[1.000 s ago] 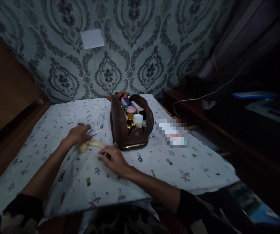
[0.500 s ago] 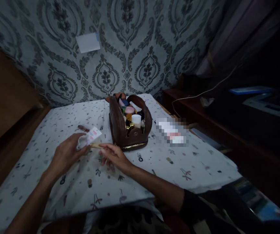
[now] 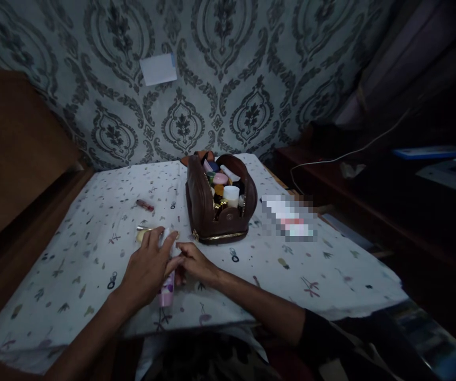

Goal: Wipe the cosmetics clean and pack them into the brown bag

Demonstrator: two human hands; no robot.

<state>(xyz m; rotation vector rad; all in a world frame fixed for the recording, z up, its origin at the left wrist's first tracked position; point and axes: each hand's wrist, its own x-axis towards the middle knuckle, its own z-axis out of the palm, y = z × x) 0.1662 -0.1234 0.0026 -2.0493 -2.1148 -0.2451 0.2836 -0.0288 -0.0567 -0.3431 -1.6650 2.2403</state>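
Observation:
My left hand (image 3: 146,270) is closed over a pink and white tube (image 3: 166,296), whose pink end sticks out below, towards me. My right hand (image 3: 198,263) meets it from the right, its bent fingers pressed against the tube's whitish upper part. Fingers cover most of the middle. Just beyond my left knuckles shows a small pale yellow item (image 3: 142,235) with a shiny tip; my hand hides the rest of it. Farther back on the cloth lies a small dark reddish tube (image 3: 144,205), apart from both hands.
An open brown zip bag (image 3: 207,225) stands behind my hands, filled with several jars and bottles, among them a white-lidded jar (image 3: 231,196). To its right lies a blurred-out pale object (image 3: 291,217). Patterned white cloth (image 3: 92,238) covers the table; a papered wall rises behind.
My left hand has moved right and nearer to me, turning over the tube, whose pink end now points towards me. My right hand has shifted from the yellowish piece to the tube's side.

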